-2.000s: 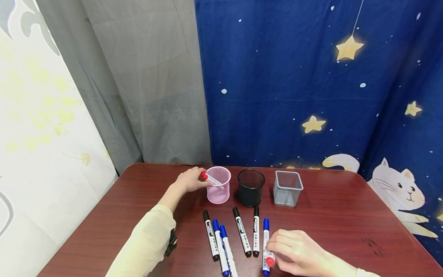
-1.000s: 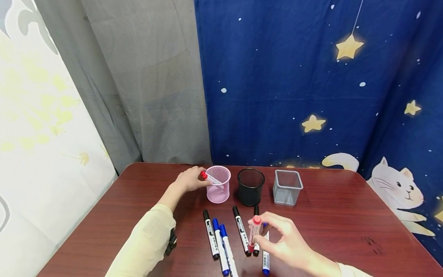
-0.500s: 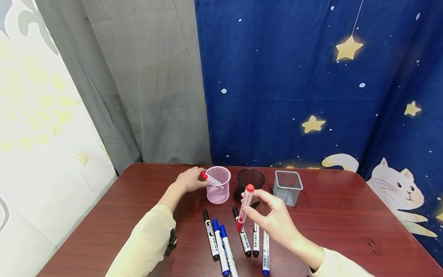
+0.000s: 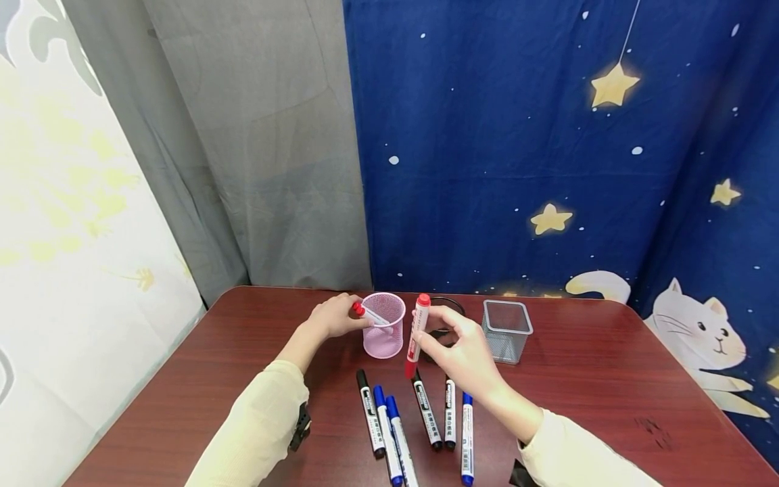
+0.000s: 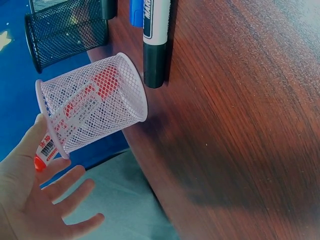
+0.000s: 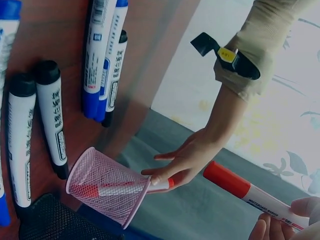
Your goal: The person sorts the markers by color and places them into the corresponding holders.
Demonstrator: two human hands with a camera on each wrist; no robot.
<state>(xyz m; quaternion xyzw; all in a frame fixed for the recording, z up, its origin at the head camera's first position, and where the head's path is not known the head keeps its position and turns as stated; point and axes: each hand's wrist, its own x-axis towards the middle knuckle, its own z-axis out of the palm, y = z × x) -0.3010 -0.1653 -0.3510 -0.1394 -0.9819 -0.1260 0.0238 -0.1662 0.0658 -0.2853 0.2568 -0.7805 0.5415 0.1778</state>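
My left hand [image 4: 333, 316] rests at the rim of a pink mesh pen cup [image 4: 384, 341]. In the left wrist view its thumb touches that rim and its other fingers [image 5: 75, 200] spread loosely. A red whiteboard marker [image 6: 120, 190] leans inside the cup, its end jutting out between thumb and forefinger. With thumb and fingertips my right hand [image 4: 459, 345] pinches another red whiteboard marker [image 4: 418, 335], nearly upright, just right of the pink cup and apart from it. Behind this hand stands a black mesh pen cup [image 4: 449, 302], mostly hidden.
A square silver mesh holder [image 4: 506, 331] stands right of the black cup. In front lie several black-capped markers [image 4: 370, 412] and blue-capped markers [image 4: 467, 439] on the dark red wooden table [image 4: 608, 392]. Grey and blue curtains [image 4: 499, 135] hang behind.
The right hand has picked the red marker up from the table's front, turned it nearly upright and carried it left and away toward the pink cup. The left hand has stayed put.
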